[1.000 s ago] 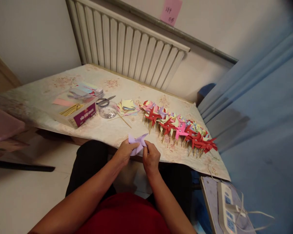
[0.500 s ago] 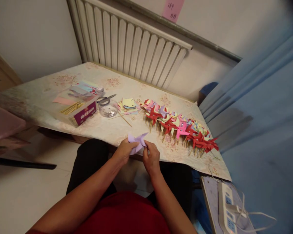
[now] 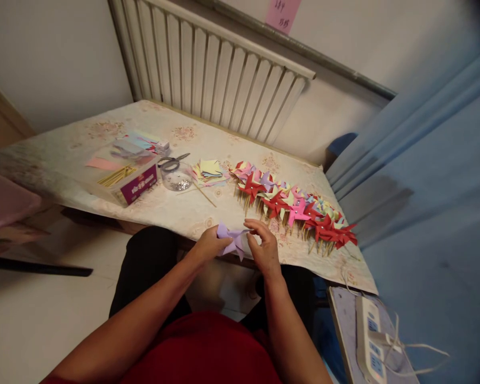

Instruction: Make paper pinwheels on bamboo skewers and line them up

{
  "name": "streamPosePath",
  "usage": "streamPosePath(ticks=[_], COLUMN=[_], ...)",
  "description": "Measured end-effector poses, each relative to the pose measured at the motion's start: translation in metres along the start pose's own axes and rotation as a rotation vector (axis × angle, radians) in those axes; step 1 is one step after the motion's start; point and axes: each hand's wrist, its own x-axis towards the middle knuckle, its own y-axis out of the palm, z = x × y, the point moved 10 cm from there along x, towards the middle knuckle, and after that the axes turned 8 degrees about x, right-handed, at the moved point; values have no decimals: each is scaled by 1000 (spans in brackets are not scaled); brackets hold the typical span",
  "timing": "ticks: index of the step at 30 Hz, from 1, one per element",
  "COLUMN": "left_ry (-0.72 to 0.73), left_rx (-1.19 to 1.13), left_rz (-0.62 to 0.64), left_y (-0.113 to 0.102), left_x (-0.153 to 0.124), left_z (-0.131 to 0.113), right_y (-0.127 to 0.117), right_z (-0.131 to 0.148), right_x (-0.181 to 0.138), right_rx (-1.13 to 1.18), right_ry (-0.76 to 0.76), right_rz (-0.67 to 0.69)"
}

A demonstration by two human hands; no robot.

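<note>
My left hand is closed on a lilac paper pinwheel, thumb on top, just over the table's front edge. The blades are folded in and stick out at several sides. My right hand is at the pinwheel's right side, thumb and fingers curved and apart around a blade tip. Whether a fingertip touches the paper is hard to see. Beyond the hands, a thin wooden stick lies on the tablecloth. To the right stand rows of finished pinwheels on sticks, in red, pink and pale colours.
A box of wooden sticks, a clear round dish of small shiny pieces, scissors and a stack of paper squares lie at the left and middle. A power strip with cables sits at lower right, beside a blue curtain.
My right hand has loosened its pinch on the blade and moved right, fingers spreading. My left hand and the pinwheel have shifted slightly right.
</note>
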Motion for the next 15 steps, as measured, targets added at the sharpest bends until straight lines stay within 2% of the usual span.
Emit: streamPosePath(ticks=[6, 11, 15], left_ry=[-28, -52, -75], left_rx=[49, 49, 36], left_rz=[128, 168, 201], left_y=[12, 17, 22], left_x=[-9, -11, -15], left_z=[-4, -2, -3], right_y=[13, 18, 21], right_z=[4, 6, 11], right_x=[-1, -5, -10], right_rx=[-29, -68, -173], right_ry=[1, -5, -79], right_rz=[163, 256, 319])
